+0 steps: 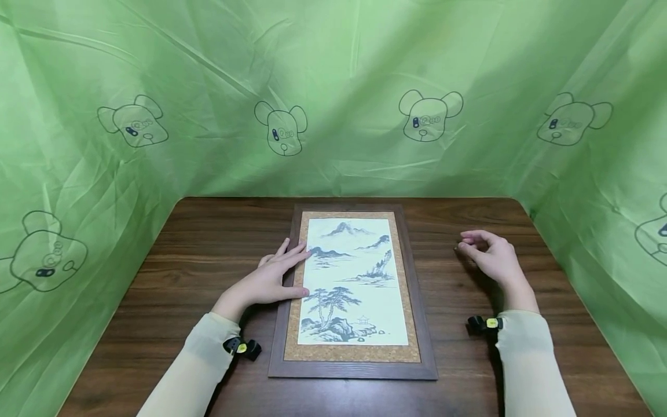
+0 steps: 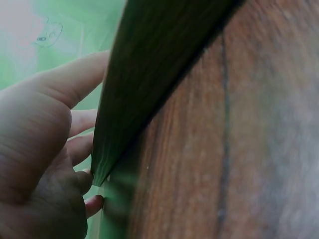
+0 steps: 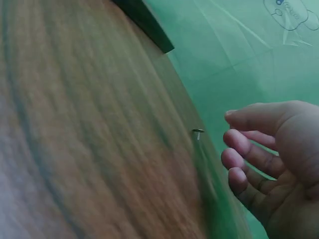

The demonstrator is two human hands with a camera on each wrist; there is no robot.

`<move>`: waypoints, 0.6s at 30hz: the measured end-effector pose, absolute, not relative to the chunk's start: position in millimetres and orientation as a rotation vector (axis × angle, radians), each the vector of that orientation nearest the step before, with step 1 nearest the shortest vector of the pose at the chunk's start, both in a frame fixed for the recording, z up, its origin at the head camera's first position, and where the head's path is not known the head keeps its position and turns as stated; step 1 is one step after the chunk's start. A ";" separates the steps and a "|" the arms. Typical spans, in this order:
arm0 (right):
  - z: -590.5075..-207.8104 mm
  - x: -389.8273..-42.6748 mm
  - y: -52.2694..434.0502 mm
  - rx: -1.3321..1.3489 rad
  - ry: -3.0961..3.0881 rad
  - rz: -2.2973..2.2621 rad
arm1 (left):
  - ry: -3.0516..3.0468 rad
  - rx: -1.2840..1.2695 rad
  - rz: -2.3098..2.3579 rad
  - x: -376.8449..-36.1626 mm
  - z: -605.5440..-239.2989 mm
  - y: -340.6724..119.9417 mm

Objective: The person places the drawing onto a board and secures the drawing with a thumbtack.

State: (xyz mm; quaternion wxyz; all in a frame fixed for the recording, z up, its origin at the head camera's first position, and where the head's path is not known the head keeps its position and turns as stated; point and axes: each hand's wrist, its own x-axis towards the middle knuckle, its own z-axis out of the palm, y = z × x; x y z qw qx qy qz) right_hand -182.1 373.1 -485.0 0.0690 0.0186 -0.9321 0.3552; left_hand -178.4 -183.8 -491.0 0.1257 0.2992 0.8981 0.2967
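Note:
My left hand (image 1: 273,275) lies with fingers spread across the left side of a dark wood-framed cork board (image 1: 352,353). Its fingertips and thumb reach the left edge of a white paper (image 1: 354,278) printed with an ink landscape of mountains, pines and rocks. In the left wrist view, the fingers come over the edge of the frame (image 2: 144,64). Right of the board, my right hand (image 1: 492,258) is low over the table, fingers loosely curved and holding nothing. Just off its fingertips, a small metal thumbtack (image 3: 198,131) shows in the right wrist view.
Everything rests on a dark wood-grain table (image 1: 198,243). Green cloth (image 1: 344,162) with printed bear heads hangs along the back and both sides. Each wrist wears a small black camera, such as the right wrist camera (image 1: 476,325).

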 end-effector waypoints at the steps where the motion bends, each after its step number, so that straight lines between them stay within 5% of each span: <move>1: -486.1 -182.6 372.1 0.055 -2.822 1.062 | 2.614 0.872 0.867 -178.1 -491.0 -183.9; 18: -497.5 -188.9 361.3 0.135 -2.897 0.887 | 2.601 0.910 0.864 -177.2 -491.9 -184.2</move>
